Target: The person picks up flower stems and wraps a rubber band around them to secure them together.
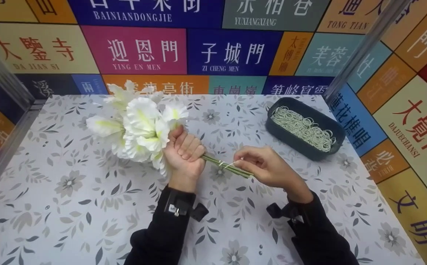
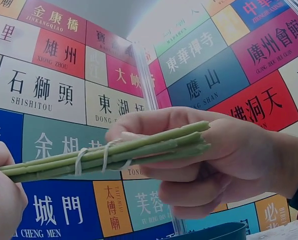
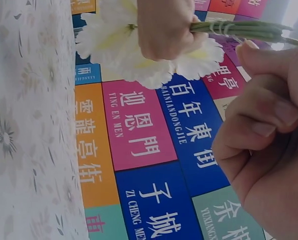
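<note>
My left hand (image 1: 185, 154) grips a bunch of white artificial flowers (image 1: 141, 129) by the green stems (image 2: 154, 149), just below the blooms. The stems point to the right, their cut ends together. A pale rubber band (image 2: 105, 156) loops round them between my two hands. Thumb and forefinger of my right hand (image 1: 266, 165) pinch part of this band near the stem ends and pull it a little off the stems. In the right wrist view, the other fingers (image 3: 261, 112) of that hand are curled in.
A dark oval tub (image 1: 305, 147) full of pale rubber bands (image 1: 301, 129) stands at the back right. The table wears a white cloth with grey flowers (image 1: 99, 206). Panels with coloured name signs (image 1: 136, 49) wall in the back and sides.
</note>
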Available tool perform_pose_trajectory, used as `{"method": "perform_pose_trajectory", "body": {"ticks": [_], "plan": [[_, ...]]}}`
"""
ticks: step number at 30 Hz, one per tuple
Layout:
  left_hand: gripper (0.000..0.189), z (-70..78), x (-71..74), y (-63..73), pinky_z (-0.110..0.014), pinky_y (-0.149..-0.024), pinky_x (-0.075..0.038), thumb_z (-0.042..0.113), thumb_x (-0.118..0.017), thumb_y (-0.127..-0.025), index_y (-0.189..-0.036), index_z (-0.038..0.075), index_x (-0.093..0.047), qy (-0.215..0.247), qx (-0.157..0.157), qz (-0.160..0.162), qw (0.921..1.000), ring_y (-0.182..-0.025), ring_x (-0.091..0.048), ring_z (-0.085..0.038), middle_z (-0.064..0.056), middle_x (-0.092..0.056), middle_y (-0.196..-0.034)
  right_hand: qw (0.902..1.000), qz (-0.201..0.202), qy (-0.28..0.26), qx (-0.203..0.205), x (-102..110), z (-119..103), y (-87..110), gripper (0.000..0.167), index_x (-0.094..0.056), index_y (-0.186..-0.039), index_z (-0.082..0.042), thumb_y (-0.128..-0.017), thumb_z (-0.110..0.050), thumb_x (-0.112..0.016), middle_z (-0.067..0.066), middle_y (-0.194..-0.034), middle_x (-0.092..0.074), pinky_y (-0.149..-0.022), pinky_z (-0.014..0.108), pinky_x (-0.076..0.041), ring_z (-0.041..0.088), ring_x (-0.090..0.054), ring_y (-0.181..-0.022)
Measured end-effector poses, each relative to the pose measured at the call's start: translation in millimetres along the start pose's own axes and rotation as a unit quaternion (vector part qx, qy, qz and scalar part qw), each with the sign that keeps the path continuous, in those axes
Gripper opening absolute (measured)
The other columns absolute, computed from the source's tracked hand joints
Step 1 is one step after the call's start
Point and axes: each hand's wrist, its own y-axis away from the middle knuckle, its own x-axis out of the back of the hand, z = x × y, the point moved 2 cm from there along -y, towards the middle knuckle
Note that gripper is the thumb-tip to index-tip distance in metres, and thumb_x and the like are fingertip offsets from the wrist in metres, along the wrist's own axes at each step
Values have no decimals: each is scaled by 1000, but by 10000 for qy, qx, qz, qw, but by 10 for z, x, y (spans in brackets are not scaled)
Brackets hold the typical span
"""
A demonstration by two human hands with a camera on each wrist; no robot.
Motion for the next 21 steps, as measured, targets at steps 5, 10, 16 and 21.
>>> {"method": "perform_pose_trajectory", "body": {"ticks": [5, 10, 16, 21], "plan": [[43, 20, -7, 1, -19, -36, -10, 15, -40, -97, -58, 20, -25, -36, 52, -22, 10000, -39, -13, -5, 8, -26, -42, 9994, -350, -52, -29, 8, 9, 3, 19, -70, -100, -6, -91, 10, -65, -1, -63, -57, -39, 20, -30, 9, -38, -46], [44, 31, 2, -1, -20, -36, -11, 16, -38, -99, -56, 18, -28, -137, 27, 113, 9998, -39, -12, -5, 5, -32, -40, 9988, -457, -141, -109, -7, 2, -10, 17, -69, -102, -6, -93, 8, -64, -1, -62, -54, -39, 23, -30, 10, -37, -46], [45, 38, 10, 1, -21, -34, -13, 16, -39, -99, -55, 16, -34, -277, -45, 282, 9992, -39, -14, -5, 4, -35, -39, 9985, -218, -266, -415, -7, -20, -13, 16, -68, -104, -5, -97, 7, -59, 1, -61, -49, -40, 23, -33, 12, -39, -46], [46, 33, 2, 4, -20, -34, -13, 17, -39, -100, -54, 16, -34, -301, -82, 319, 9990, -38, -14, -5, 4, -35, -39, 9914, 421, -394, -1171, -6, -111, -19, 19, -62, -115, 1, -106, -1, -45, 12, -77, -59, -51, 31, -53, 25, -61, -62]]}}
